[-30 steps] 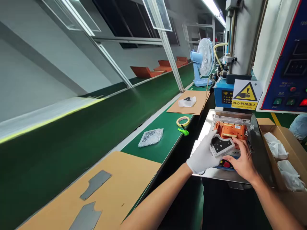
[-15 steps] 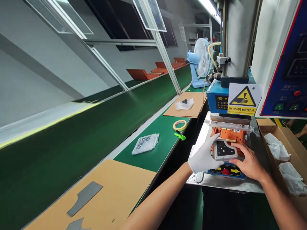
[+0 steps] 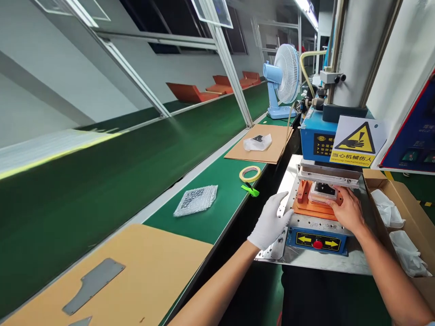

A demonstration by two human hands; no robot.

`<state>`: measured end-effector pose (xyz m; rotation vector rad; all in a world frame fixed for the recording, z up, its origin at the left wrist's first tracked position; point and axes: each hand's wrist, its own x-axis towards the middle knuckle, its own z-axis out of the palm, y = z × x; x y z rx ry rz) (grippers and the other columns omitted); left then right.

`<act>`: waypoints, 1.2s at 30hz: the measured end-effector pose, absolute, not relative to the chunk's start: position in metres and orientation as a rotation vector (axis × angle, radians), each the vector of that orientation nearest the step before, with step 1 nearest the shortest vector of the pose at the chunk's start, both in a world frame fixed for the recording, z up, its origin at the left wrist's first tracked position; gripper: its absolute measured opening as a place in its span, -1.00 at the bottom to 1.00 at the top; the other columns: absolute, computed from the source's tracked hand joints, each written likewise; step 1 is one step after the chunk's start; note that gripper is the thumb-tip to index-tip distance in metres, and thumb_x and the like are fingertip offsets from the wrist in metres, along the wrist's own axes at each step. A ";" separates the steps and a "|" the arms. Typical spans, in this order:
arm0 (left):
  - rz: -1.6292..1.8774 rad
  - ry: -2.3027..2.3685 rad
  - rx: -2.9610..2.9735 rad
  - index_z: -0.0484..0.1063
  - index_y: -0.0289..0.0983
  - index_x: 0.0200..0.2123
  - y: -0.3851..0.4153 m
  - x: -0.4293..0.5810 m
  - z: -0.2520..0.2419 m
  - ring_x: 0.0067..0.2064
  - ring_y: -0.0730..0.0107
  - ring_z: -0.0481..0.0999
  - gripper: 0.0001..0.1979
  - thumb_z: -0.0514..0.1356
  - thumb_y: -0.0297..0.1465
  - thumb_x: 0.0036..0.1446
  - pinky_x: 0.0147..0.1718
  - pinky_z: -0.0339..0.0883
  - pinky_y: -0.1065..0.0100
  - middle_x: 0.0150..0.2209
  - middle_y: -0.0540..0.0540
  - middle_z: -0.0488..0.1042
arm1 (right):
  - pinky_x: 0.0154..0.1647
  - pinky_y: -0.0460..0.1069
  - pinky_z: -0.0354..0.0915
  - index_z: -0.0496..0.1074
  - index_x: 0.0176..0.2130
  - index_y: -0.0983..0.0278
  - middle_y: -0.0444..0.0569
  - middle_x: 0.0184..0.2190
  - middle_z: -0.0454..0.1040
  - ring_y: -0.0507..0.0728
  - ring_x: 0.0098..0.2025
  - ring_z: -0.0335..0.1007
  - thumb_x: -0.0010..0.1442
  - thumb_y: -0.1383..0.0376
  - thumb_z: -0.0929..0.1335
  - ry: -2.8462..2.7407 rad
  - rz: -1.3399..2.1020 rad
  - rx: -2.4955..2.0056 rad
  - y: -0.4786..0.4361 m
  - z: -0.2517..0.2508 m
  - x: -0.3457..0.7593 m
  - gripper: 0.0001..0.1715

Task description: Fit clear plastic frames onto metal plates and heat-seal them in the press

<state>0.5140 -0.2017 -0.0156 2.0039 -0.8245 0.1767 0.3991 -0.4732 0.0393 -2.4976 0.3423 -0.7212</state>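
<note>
A small clear-edged housing with a black panel (image 3: pixel 324 189) lies in the orange fixture (image 3: pixel 306 208) under the press head (image 3: pixel 328 175). My bare right hand (image 3: pixel 348 210) has its thumb and fingers at the housing's right edge; its fingertips are partly out of sight. In a white glove, my left hand (image 3: pixel 270 222) is left of the fixture, fingers apart and holding nothing. Below the fixture is a blue base with yellow arrows and a red button (image 3: pixel 317 245).
A cardboard box (image 3: pixel 404 199) with white-wrapped parts stands on the right. On the green bench are yellow tape (image 3: pixel 250 174), a bright green item (image 3: pixel 250 190), a bubble-wrapped part (image 3: pixel 196 201) and cardboard (image 3: pixel 163 253) with grey cut plates (image 3: pixel 95 283). A blue fan (image 3: pixel 283 79) stands behind.
The housing has gone from between both hands, in front of the fixture, back into it. My left hand has let go and moved left; my right hand stays at the housing. The view has shifted slightly.
</note>
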 end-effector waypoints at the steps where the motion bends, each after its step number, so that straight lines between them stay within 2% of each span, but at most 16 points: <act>1: 0.160 -0.799 2.034 0.31 -0.15 0.34 -0.195 0.512 -0.025 0.34 -0.01 0.43 -0.47 0.26 -0.31 0.34 0.36 0.34 -0.12 0.28 -0.26 0.42 | 0.33 0.34 0.42 0.53 0.21 0.16 0.10 0.19 0.60 0.38 0.25 0.51 0.22 0.28 0.52 0.348 -0.683 -2.528 -0.475 0.039 0.402 -0.43; 6: 0.012 -0.673 2.267 0.39 -0.19 0.29 -0.169 0.487 -0.064 0.39 -0.15 0.37 -0.49 0.25 -0.20 0.33 0.37 0.27 -0.21 0.34 -0.32 0.39 | 0.37 0.34 0.35 0.47 0.29 0.14 0.08 0.20 0.59 0.36 0.23 0.50 0.25 0.31 0.49 0.217 -0.597 -2.656 -0.480 0.042 0.404 -0.36; 8: -0.046 -0.651 2.385 0.39 -0.16 0.31 -0.165 0.475 -0.069 0.44 -0.21 0.31 -0.41 0.32 -0.18 0.25 0.37 0.27 -0.20 0.40 -0.32 0.32 | 0.40 0.34 0.30 0.49 0.28 0.11 0.05 0.18 0.59 0.35 0.25 0.49 0.29 0.30 0.47 0.119 -0.563 -2.720 -0.483 0.042 0.402 -0.41; 11: -0.127 -0.615 2.559 0.39 -0.17 0.32 -0.162 0.461 -0.070 0.49 -0.42 0.16 -0.21 0.44 -0.12 0.05 0.36 0.23 -0.22 0.44 -0.36 0.26 | 0.45 0.36 0.25 0.54 0.23 0.11 0.06 0.15 0.59 0.37 0.28 0.45 0.34 0.29 0.43 0.004 -0.518 -2.812 -0.492 0.040 0.400 -0.51; 13: -0.203 -0.530 2.620 0.34 -0.20 0.36 -0.163 0.457 -0.069 0.48 -0.50 0.13 -0.11 0.45 -0.08 -0.02 0.34 0.22 -0.24 0.49 -0.41 0.16 | 0.48 0.37 0.22 0.54 0.24 0.13 0.08 0.19 0.57 0.37 0.30 0.44 0.37 0.30 0.39 -0.062 -0.514 -2.843 -0.497 0.039 0.399 -0.52; 17: -0.311 -0.402 2.630 0.23 -0.16 0.44 -0.170 0.457 -0.068 0.36 -0.45 0.35 -0.02 0.41 -0.17 -0.07 0.23 0.33 -0.16 0.56 -0.42 -0.05 | 0.43 0.43 0.22 0.53 0.25 0.15 0.11 0.38 0.42 0.44 0.40 0.30 0.36 0.35 0.36 -0.102 -0.563 -2.912 -0.493 0.042 0.397 -0.49; 19: -0.313 -0.357 2.660 0.22 -0.15 0.44 -0.174 0.458 -0.069 0.36 -0.49 0.34 -0.01 0.41 -0.19 -0.08 0.20 0.33 -0.19 0.55 -0.45 -0.07 | 0.40 0.45 0.21 0.52 0.27 0.15 0.11 0.40 0.41 0.48 0.43 0.25 0.36 0.34 0.36 -0.072 -0.585 -2.935 -0.485 0.045 0.395 -0.48; 23: -0.349 -0.340 2.676 0.15 -0.14 0.48 -0.179 0.461 -0.071 0.43 -0.55 0.21 0.05 0.41 -0.15 -0.07 0.22 0.29 -0.26 0.56 -0.48 -0.14 | 0.45 0.41 0.12 0.47 0.31 0.14 0.08 0.29 0.52 0.41 0.39 0.31 0.41 0.34 0.31 -0.054 -0.590 -2.901 -0.468 0.041 0.393 -0.47; 25: -0.367 -0.359 2.672 0.13 -0.13 0.49 -0.178 0.463 -0.072 0.41 -0.53 0.25 0.08 0.42 -0.08 -0.08 0.21 0.32 -0.23 0.54 -0.48 -0.10 | 0.49 0.40 0.07 0.47 0.31 0.16 0.06 0.28 0.53 0.39 0.39 0.30 0.41 0.37 0.29 -0.040 -0.616 -2.891 -0.464 0.035 0.392 -0.46; 28: -0.365 -0.370 2.681 0.10 -0.12 0.50 -0.178 0.467 -0.070 0.31 -0.44 0.40 0.14 0.41 0.05 -0.10 0.15 0.40 -0.16 0.42 -0.47 0.14 | 0.53 0.42 0.00 0.45 0.33 0.21 0.06 0.32 0.50 0.42 0.43 0.25 0.41 0.40 0.27 -0.024 -0.643 -2.899 -0.463 0.027 0.391 -0.43; 31: -0.424 -0.338 2.713 0.12 -0.11 0.48 -0.175 0.471 -0.068 0.15 -0.30 0.53 0.17 0.46 -0.03 -0.19 0.03 0.47 -0.05 0.21 -0.39 0.35 | 0.56 0.47 -0.10 0.43 0.36 0.24 0.07 0.35 0.47 0.47 0.51 0.11 0.40 0.41 0.27 -0.018 -0.651 -2.899 -0.463 0.023 0.390 -0.40; 33: -0.444 -0.314 2.748 0.11 -0.11 0.48 -0.171 0.472 -0.069 0.10 -0.27 0.56 0.22 0.50 -0.09 -0.27 -0.03 0.49 -0.01 0.13 -0.36 0.40 | 0.58 0.49 -0.16 0.40 0.38 0.23 0.06 0.39 0.43 0.50 0.57 -0.04 0.38 0.39 0.30 -0.035 -0.674 -2.880 -0.462 0.024 0.384 -0.38; 35: -0.431 -0.319 2.783 0.10 -0.08 0.49 -0.166 0.472 -0.072 0.11 -0.31 0.55 0.31 0.53 -0.08 -0.35 -0.03 0.49 -0.04 0.12 -0.36 0.40 | 0.58 0.48 -0.13 0.37 0.40 0.21 0.06 0.43 0.37 0.49 0.59 -0.11 0.38 0.35 0.33 -0.017 -0.747 -2.818 -0.462 0.023 0.371 -0.35; 36: -0.420 -0.333 2.794 0.10 -0.07 0.49 -0.164 0.471 -0.074 0.12 -0.33 0.54 0.32 0.54 -0.06 -0.37 -0.02 0.48 -0.07 0.13 -0.37 0.40 | 0.57 0.46 -0.06 0.36 0.41 0.20 0.07 0.43 0.36 0.47 0.59 -0.09 0.39 0.32 0.34 0.018 -0.802 -2.758 -0.462 0.022 0.361 -0.35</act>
